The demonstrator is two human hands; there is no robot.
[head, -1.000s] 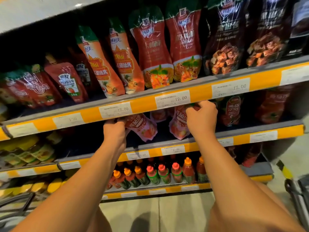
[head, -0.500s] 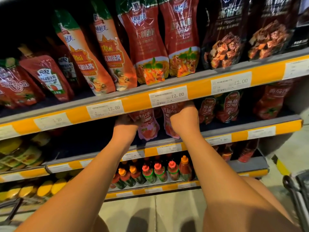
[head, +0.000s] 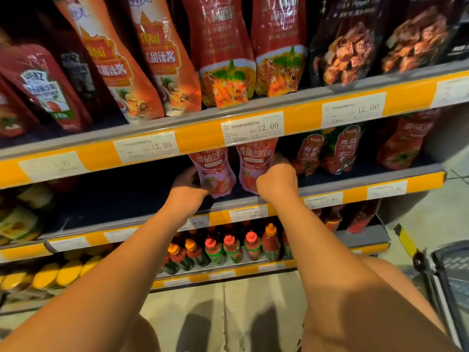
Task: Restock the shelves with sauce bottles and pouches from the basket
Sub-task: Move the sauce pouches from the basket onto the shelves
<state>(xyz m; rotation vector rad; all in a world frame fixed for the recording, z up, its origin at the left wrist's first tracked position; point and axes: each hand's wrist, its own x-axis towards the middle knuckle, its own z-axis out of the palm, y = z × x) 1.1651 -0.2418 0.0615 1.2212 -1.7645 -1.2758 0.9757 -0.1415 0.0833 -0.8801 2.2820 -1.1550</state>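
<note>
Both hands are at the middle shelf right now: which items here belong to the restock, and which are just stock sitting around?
In the job:
left pink pouch, held by left hand
right pink pouch, held by right hand
middle shelf

Just sitting:
Thai sauce pouches
dark pepper pouches
bottles

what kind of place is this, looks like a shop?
Most likely a supermarket sauce aisle: tiered shelves edged with an orange price strip carrying printed price labels, rows of red sauce pouches, and capped sauce bottles lower down.

"Heinz" on red pouch, "Thai" on orange pouch, "12.00" on price tag, "7.50" on lower tag
</note>
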